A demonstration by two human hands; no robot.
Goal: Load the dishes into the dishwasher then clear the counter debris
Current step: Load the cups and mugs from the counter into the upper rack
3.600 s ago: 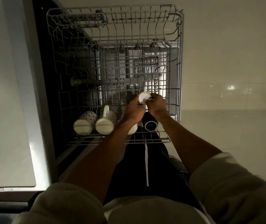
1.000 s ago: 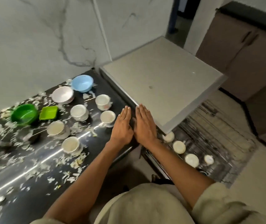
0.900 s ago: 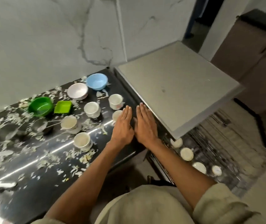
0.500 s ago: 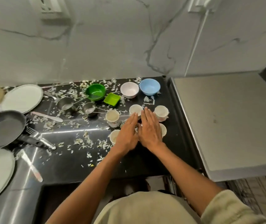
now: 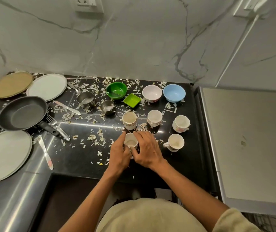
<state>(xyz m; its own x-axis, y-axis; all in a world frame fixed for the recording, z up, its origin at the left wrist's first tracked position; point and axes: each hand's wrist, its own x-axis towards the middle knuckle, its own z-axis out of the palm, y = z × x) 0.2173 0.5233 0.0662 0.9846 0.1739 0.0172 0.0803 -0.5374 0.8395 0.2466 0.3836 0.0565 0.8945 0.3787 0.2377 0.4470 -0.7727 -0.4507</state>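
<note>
A: Where are we?
B: Both hands cupped round one white teacup [image 5: 130, 141] on the black counter [image 5: 76, 158]: left hand [image 5: 119, 154] curled on its left side, right hand [image 5: 148, 150] wrapping its right.
A: How do we lift it well?
B: Straight up, we'd say, level, clear of the neighbouring handled cup [image 5: 175, 142] and the scraps [image 5: 93, 137].

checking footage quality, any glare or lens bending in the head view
Head view: a bright streak of glare crosses the black counter beside the cups; the steel sink edge also shines; wide-angle bending bows the wall and the edges; both hands stay sharp.
</note>
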